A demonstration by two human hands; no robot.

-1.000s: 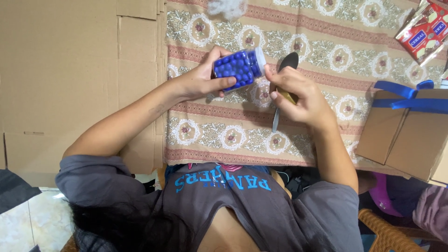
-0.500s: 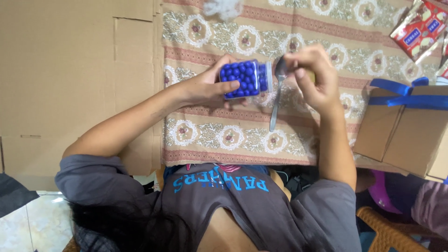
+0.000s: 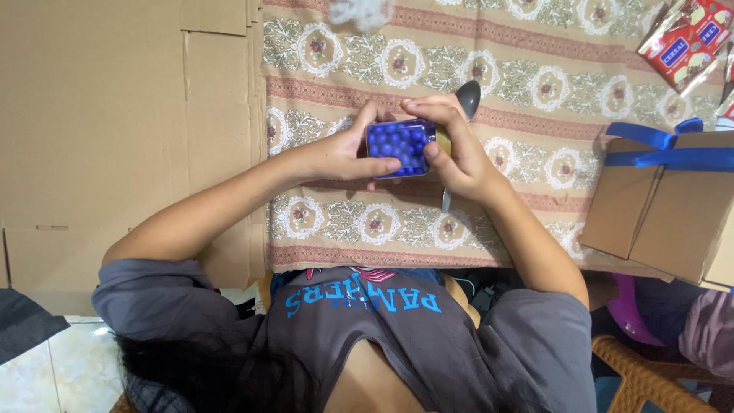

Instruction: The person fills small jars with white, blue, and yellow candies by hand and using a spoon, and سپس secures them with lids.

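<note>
Head view showed my left hand [image 3: 344, 153] wrapped around a small clear box [image 3: 401, 147] full of blue balls. My right hand [image 3: 451, 149] gripped the box's right end, and held a spoon [image 3: 467, 98] too. The box was up off the patterned cloth [image 3: 535, 84], near its middle. Flat cardboard [image 3: 115, 115] lay to the left. A brown box with blue ribbon [image 3: 665, 199] sat at the right, with red packets [image 3: 684, 38] far behind it.

Both forearms reach up from the lower frame and meet at centre. The left hand [image 3: 340, 153] and right hand [image 3: 451, 145] face each other, fingers curled inward, thumbs nearly touching.
</note>
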